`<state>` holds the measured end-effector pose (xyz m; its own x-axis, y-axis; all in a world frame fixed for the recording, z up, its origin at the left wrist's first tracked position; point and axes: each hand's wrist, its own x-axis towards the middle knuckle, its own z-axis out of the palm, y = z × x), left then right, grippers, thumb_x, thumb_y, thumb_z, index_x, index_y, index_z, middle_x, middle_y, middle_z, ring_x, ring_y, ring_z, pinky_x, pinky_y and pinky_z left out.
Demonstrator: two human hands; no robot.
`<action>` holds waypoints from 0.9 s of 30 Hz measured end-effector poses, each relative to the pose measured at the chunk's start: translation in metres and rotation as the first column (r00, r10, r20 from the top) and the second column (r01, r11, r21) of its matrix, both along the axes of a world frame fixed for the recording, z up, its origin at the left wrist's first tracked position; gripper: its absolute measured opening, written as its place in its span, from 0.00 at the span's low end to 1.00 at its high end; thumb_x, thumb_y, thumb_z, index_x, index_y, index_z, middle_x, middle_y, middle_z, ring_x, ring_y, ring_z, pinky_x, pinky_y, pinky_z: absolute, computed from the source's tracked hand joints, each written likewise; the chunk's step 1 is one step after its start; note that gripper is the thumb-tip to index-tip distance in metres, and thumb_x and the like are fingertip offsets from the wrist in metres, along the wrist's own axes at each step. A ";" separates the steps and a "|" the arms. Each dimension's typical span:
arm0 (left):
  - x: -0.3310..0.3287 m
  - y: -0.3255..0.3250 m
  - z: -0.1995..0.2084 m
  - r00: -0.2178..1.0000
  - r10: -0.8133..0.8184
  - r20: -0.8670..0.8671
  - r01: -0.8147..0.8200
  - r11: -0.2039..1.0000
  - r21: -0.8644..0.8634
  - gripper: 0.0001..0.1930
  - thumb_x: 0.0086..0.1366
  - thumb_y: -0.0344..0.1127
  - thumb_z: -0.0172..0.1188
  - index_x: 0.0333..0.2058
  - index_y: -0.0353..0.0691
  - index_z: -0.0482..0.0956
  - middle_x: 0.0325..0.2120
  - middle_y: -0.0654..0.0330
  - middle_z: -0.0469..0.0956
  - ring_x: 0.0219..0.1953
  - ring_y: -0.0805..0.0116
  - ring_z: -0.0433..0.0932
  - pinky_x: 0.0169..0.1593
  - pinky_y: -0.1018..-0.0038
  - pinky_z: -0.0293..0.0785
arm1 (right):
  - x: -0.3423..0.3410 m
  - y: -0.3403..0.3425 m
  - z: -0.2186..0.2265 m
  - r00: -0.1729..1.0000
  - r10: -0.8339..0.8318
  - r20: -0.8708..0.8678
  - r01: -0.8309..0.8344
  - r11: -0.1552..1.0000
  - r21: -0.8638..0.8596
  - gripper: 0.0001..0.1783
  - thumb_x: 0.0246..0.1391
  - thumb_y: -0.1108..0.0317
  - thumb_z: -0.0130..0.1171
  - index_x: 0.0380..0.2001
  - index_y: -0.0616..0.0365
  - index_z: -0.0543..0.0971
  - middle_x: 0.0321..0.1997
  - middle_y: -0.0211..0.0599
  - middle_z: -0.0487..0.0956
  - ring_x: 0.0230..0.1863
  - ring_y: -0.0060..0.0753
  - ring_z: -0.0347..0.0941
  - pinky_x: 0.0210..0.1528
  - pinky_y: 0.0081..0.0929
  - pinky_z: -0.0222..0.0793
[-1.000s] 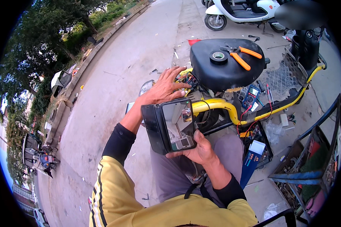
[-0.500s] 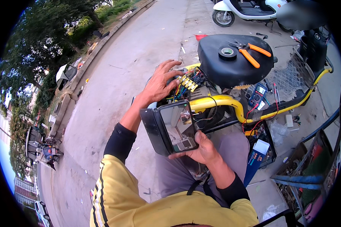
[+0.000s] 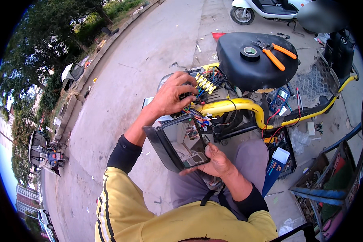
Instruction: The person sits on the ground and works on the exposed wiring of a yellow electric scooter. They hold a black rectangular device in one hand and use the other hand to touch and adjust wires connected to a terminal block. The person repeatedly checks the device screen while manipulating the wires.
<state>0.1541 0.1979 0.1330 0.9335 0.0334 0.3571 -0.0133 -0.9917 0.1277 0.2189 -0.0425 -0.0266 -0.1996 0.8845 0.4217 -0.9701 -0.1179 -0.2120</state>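
In my right hand (image 3: pixel 218 161) is a smartphone (image 3: pixel 184 141) in a black flip case, its cover hanging open to the left and its lit screen facing up. My left hand (image 3: pixel 173 93) is closed among coloured wires (image 3: pixel 199 117) at the rear of a yellow scooter frame (image 3: pixel 234 105). What its curled fingers hold, if anything, is hidden. Right beside the fingertips lies a yellow terminal strip (image 3: pixel 205 83) with several metal contacts. Beyond it sits the black scooter seat (image 3: pixel 234 72), with a roll of black tape (image 3: pixel 250 53) and orange-handled pliers (image 3: pixel 275 58) on top.
A multimeter (image 3: pixel 279 100) with red leads rests on the scooter's footboard. Below it are a box of parts (image 3: pixel 286 135) and a dark blue package (image 3: pixel 272 175). A blue-edged metal rack (image 3: pixel 322 192) stands at the right. A white scooter (image 3: pixel 266 12) is parked farther off.
My left hand has drawn back slightly from the terminal strip, its fingers going from spread to curled. The phone has tilted and dropped a little, still in my right hand.
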 end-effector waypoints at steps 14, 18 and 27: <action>-0.025 -0.068 -0.055 1.000 0.000 -0.006 0.001 0.969 0.249 0.18 0.58 0.39 0.72 0.47 0.43 0.85 0.45 0.59 0.79 0.43 0.60 0.76 0.44 0.65 0.71 | -0.003 -0.014 0.001 1.000 0.030 0.003 -0.030 0.999 0.015 0.38 0.76 0.50 0.53 0.77 0.60 0.56 0.73 0.52 0.71 0.70 0.58 0.74 0.64 0.73 0.74; -0.029 -0.063 -0.055 0.973 0.110 0.204 -0.093 0.992 -0.090 0.14 0.61 0.29 0.68 0.47 0.38 0.84 0.42 0.55 0.80 0.42 0.55 0.80 0.43 0.63 0.77 | 0.003 -0.009 0.013 0.995 -0.031 0.094 0.029 0.999 0.022 0.45 0.71 0.43 0.59 0.78 0.57 0.56 0.77 0.54 0.66 0.73 0.63 0.70 0.62 0.80 0.73; -0.025 -0.047 -0.052 0.868 0.484 0.113 -0.129 0.439 -0.889 0.08 0.77 0.29 0.62 0.49 0.30 0.83 0.31 0.62 0.84 0.31 0.79 0.81 0.33 0.77 0.82 | 0.009 -0.008 0.017 0.991 -0.098 0.086 0.101 0.995 -0.022 0.50 0.69 0.39 0.60 0.79 0.61 0.55 0.75 0.57 0.69 0.69 0.62 0.74 0.61 0.75 0.77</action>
<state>0.1288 0.1506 0.0808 0.6340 0.7369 0.2344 0.0555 -0.3456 0.9367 0.2282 -0.0505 -0.0098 -0.1440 0.9122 0.3835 -0.9560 -0.0282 -0.2919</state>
